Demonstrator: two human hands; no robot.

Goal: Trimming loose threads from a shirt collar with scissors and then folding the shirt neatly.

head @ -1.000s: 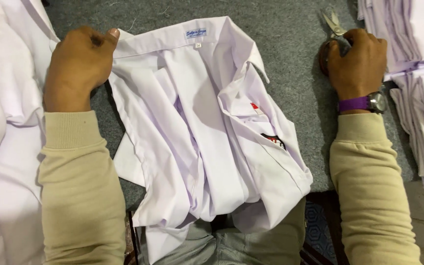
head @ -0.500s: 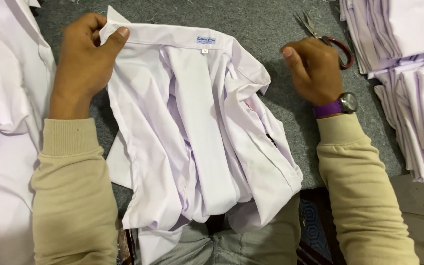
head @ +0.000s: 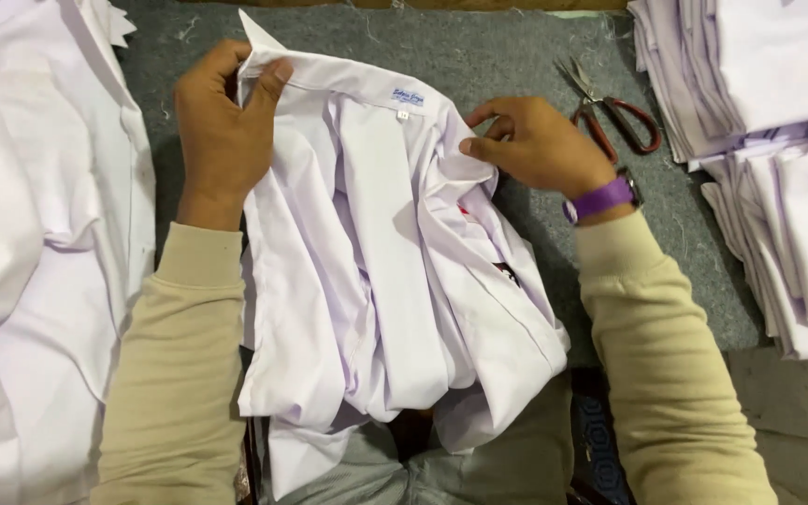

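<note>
The white cotton collared shirt (head: 376, 281) lies centred on the grey felt desk (head: 479, 56). Left hand (head: 222, 131) grip pinches the collar at 10 o'clock; right hand (head: 535, 145) grip pinches the shoulder at 1 o'clock. Likely light, limp: hold at the stiffer collar.

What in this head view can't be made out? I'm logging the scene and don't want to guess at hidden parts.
- White shirt: its lower hem drops over the table edge onto the lap; sleeves are folded under.
- Left hand: fingertips tucked behind the collar.
- Scissors: one handle loop is partly behind the right hand.
- Shirt stack: cut off by the right edge; count unclear.
- Neck label: too small to read.
</note>
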